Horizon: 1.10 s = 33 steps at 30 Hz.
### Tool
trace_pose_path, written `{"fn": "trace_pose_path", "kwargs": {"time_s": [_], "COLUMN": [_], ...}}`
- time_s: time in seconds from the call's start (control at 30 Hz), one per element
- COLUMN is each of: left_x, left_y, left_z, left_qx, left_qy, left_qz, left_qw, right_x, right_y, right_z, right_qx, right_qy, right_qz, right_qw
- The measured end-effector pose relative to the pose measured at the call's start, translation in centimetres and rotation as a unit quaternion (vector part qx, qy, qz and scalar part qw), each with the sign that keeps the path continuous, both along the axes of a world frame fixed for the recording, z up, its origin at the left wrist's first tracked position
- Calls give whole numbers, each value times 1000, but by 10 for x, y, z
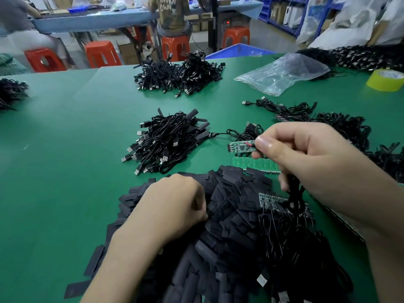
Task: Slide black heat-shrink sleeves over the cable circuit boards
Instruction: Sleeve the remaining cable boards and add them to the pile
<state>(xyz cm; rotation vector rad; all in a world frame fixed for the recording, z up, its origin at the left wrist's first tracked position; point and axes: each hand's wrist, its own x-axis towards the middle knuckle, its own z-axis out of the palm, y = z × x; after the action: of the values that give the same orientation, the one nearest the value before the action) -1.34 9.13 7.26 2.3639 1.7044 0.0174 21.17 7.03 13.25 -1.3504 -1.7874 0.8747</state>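
Sleeve pile (229,215): flat black heat-shrink sleeves heaped loosely at the near edge of the green counter (65,171), spreading between both forearms.
Left hand (175,204): knuckles up, fingers curled down into the left part of the sleeve pile. The fingertips are hidden among the sleeves, so a grasp cannot be confirmed.
Cable bundle (293,193): black wires hanging from the right hand onto the right side of the sleeve pile, with small green boards showing at their upper ends.
Right hand (306,154): raised above the pile. Thumb and forefinger pinch one end of the circuit board; the lower fingers wrap the cable bundle.
Circuit board (241,146): narrow, green, bare of any sleeve, held roughly level and pointing left, clear of the counter.
Board strip (255,165): row of green boards lying flat just beyond the sleeve pile, below the held board.
Cable heap (166,141): black USB cables piled mid-counter, several ends already sleeved.
Far cable heap (179,75): second pile near the far edge.
Plastic bag (282,73): clear, crumpled, far right.
Tape roll (385,79): yellow, at the right edge.
Stools (102,54): red, on the floor beyond the counter.
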Motion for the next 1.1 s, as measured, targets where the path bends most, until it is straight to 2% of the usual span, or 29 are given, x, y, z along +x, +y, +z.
{"fn": "trace_pose_path", "kwargs": {"time_s": [0.07,0.13,0.2,0.27,0.33,0.43,0.57,0.7,0.77,0.87,0.97,1.03,1.1], "left_x": [-8,-13,-14,-14,-14,-15,-14,-9,-4,3,6,7,5], "left_y": [2,1,-3,-8,-10,-11,-9,-7,-7,-9,-12,-11,-11], "left_z": [7,18,28,35,39,41,41,39,39,37,37,37,37], "left_qx": [-45,-83,-138,-193,-222,-233,-219,-196,-164,-39,124,193,223], "left_qy": [-104,-258,-424,-544,-601,-629,-644,-643,-642,-603,-506,-472,-470], "left_qz": [-15,-31,-52,-69,-85,-102,-94,-68,-59,-41,-40,-51,-45], "left_qw": [993,962,893,814,763,734,727,737,746,796,853,858,853], "right_x": [2,0,-5,-9,-11,-12,-15,-16,-19,-21,-24,-26,-25], "right_y": [0,0,-1,-1,-2,-2,-3,-3,-3,-2,-1,-2,-2], "right_z": [0,-1,-2,-3,-3,-2,-1,-1,-2,-5,-7,-7,-6], "right_qx": [3,-5,-33,-62,-62,-46,-37,-46,-61,-80,-74,-70,-59], "right_qy": [4,5,8,28,38,70,96,96,130,179,195,195,189], "right_qz": [-6,2,23,50,65,74,103,131,128,86,49,39,35], "right_qw": [1000,1000,999,996,995,994,989,986,981,977,977,978,980]}}
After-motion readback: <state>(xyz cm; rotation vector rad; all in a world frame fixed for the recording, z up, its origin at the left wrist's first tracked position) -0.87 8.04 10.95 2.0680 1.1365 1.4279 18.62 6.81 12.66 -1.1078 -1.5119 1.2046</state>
